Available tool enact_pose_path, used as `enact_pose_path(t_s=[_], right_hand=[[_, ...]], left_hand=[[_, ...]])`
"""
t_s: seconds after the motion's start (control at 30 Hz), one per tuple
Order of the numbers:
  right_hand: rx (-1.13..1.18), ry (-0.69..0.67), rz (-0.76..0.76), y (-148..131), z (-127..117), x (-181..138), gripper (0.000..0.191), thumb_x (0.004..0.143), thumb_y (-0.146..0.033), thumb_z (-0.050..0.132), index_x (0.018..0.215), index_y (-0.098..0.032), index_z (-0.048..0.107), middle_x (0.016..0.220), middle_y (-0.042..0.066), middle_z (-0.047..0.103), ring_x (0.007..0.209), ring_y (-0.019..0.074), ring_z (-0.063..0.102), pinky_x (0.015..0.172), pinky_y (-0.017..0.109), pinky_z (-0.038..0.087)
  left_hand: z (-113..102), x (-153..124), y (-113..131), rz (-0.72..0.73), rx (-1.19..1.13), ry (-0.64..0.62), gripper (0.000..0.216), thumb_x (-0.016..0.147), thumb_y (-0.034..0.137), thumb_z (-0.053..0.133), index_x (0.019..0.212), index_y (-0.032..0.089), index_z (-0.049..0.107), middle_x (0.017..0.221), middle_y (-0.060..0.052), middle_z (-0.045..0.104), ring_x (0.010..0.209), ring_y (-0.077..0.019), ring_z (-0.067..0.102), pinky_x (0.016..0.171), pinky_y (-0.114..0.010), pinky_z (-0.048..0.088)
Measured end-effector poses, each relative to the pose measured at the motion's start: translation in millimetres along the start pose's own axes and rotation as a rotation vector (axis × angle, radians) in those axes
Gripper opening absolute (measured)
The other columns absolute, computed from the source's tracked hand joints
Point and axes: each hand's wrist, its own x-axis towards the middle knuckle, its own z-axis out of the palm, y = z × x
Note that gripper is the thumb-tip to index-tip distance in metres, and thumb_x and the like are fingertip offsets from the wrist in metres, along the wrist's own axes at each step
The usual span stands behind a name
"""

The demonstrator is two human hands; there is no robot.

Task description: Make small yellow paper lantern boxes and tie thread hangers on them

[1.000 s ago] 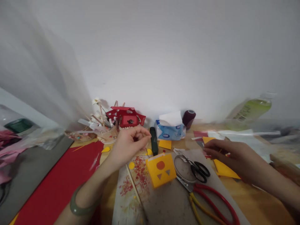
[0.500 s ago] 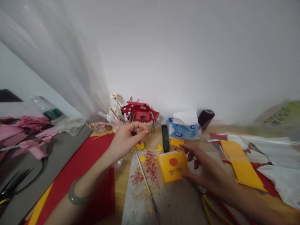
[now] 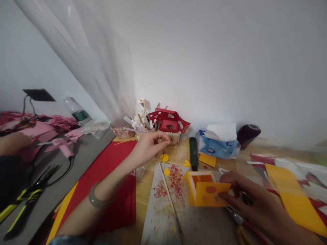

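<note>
My right hand (image 3: 245, 192) grips, between thumb and fingers, the front panel of a small yellow paper box (image 3: 190, 197). That panel has an orange circle on it and leans outward. White edges and an orange inside show behind it. The box is above a stained grey cutting board (image 3: 153, 224). Further left and higher, my left hand (image 3: 153, 144) has thumb and forefinger pinched together; what is between them, if anything, is too small to make out. A thin wooden stick (image 3: 168, 195) lies on the board near scattered red bits and yellow paper scraps.
Behind stand a red paper box (image 3: 170, 126), a green marker (image 3: 193, 154), a tissue pack (image 3: 217, 144) and a dark thread spool (image 3: 249, 134). Red sheets (image 3: 109, 177) lie left, with a pink glue gun (image 3: 62, 146) and pliers (image 3: 30, 194) beyond. Another person's hand (image 3: 12, 144) is at far left.
The view has swung left. The front panel of the yellow box has come away from its body in my right hand, exposing the inside. My left hand keeps its pinch.
</note>
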Motion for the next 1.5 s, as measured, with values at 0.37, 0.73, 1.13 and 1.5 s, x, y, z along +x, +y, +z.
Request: enact_pose_path(t_s=[0.37, 0.73, 1.13, 1.5], right_hand=[[-0.033, 0.061, -0.193, -20.1, -5.2, -9.0, 0.012, 0.081, -0.026, 0.055, 0.070, -0.025, 0.058, 0.070, 0.002, 0.064, 0.062, 0.0153, 0.062, 0.055, 0.025, 0.051], [-0.014, 0.265, 0.021, 15.2, -28.2, -6.5, 0.027, 0.081, -0.051, 0.050, 0.090, -0.031, 0.066, 0.083, 0.003, 0.069, 0.067, 0.0212, 0.064, 0.056, 0.030, 0.054], [0.694, -0.006, 0.167, -34.4, -20.0, 71.3, 0.048, 0.066, -0.045, 0.073, 0.108, -0.026, 0.065, 0.085, 0.005, 0.070, 0.072, 0.0179, 0.064, 0.069, 0.032, 0.054], [0.361, 0.131, 0.180, -41.5, -28.1, 65.0, 0.031, 0.061, -0.055, 0.071, 0.068, -0.025, 0.068, 0.061, 0.001, 0.065, 0.060, 0.0154, 0.060, 0.056, 0.025, 0.051]], left_hand=[[23.2, 2.7, -1.2, 0.104, 0.022, 0.100, 0.009, 0.081, 0.020, 0.054, 0.077, 0.016, 0.062, 0.103, -0.006, 0.057, 0.070, -0.0103, 0.055, 0.057, -0.023, 0.045], [56.5, 1.3, -6.4, 0.129, 0.002, -0.072, 0.005, 0.077, 0.019, 0.063, 0.076, 0.017, 0.067, 0.097, -0.005, 0.060, 0.087, -0.0171, 0.059, 0.073, -0.028, 0.045], [87.2, 25.2, 41.3, 0.307, -0.179, 0.202, 0.007, 0.074, 0.017, 0.068, 0.069, 0.020, 0.065, 0.101, -0.004, 0.057, 0.103, -0.0205, 0.051, 0.097, -0.039, 0.040], [95.9, 20.6, 40.4, 0.158, -0.492, 0.156, 0.011, 0.068, 0.012, 0.069, 0.063, 0.017, 0.061, 0.086, -0.003, 0.058, 0.089, -0.0161, 0.056, 0.087, -0.032, 0.045]])
